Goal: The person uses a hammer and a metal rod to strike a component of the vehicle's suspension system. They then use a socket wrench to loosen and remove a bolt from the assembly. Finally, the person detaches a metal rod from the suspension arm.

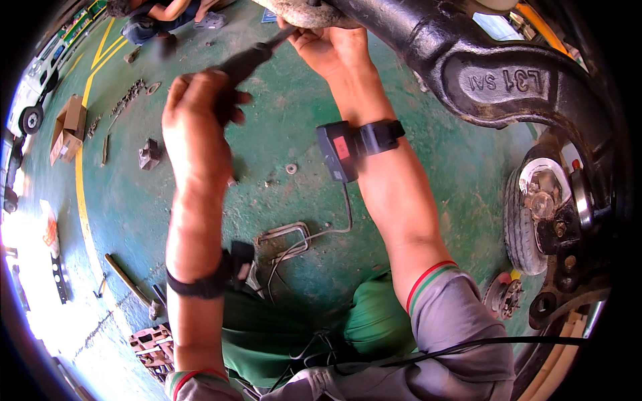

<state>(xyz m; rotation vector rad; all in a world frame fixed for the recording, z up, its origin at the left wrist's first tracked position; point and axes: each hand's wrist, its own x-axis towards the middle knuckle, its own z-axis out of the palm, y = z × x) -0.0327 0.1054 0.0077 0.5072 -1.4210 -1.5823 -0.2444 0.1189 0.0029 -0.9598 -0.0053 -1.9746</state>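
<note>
The left hand (200, 117) has its fingers wrapped round the dark handle of a screwdriver-like tool (246, 63), with no visible gap. The tool's thin shaft slants up and to the right of those fingers, toward the right hand (332, 50). The right fingers are partly curled just under a pale casting (314, 13); the picture's edge and the casting hide the tips, so I cannot tell whether they grip anything.

The likeliest mishap is a slip: if the blade skids off the metal under a hard push, it could jab the right fingers, which lie close to its tip. Sweat or grease on the handle could also loosen the left fingers' hold. The cable (348, 208), trailing from the box strapped below the right fingers, might snag.

The casting looks rough and mottled, while the axle beam (428, 37) right of the right fingers is thick, curved, glossy black metal with raised characters. Well below both hands, the scuffed green floor (281, 194) looks hard and gritty.
</note>
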